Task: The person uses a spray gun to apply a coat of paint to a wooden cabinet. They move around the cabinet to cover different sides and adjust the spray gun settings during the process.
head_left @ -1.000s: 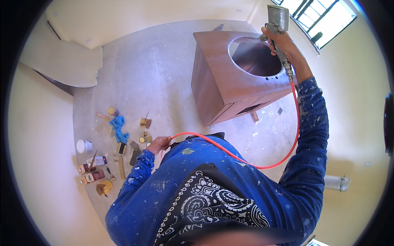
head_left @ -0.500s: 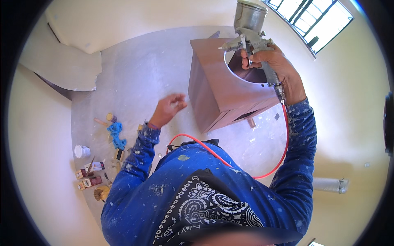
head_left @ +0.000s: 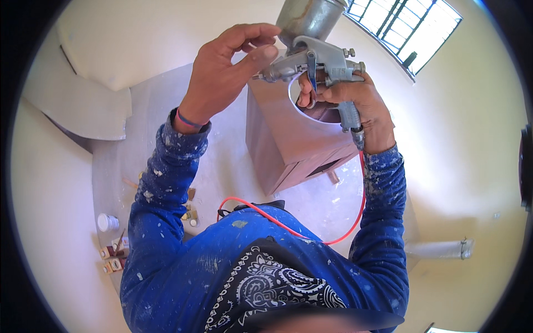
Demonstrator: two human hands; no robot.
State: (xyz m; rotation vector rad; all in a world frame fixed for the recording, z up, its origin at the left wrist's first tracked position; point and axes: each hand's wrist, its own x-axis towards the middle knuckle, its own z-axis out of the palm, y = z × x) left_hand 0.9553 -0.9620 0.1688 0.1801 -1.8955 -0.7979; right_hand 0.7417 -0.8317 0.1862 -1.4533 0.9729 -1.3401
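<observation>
My right hand (head_left: 366, 108) is closed round the grip of a metal spray gun (head_left: 327, 60), held high, with its metal cup (head_left: 308, 18) on top. My left hand (head_left: 222, 77) is raised at the gun's left side, fingers bent and apart beside the cup and nozzle; whether the fingertips touch is unclear. A red air hose (head_left: 277, 226) runs down from the grip and loops across my body. Behind the gun stands a brown box-like cabinet (head_left: 269, 144) with a large round opening, partly hidden by the gun and right hand.
At the lower left are a white tub (head_left: 108, 222), small cartons (head_left: 111, 254) and other items behind my left arm. A curved grey panel (head_left: 89, 116) is at the left wall, a grey pipe (head_left: 438, 250) lies at the right, and a barred window (head_left: 405, 33) is at the upper right.
My left hand has let go of the hose and risen to the gun. The gun has moved left in the picture, and its nozzle and trigger now show.
</observation>
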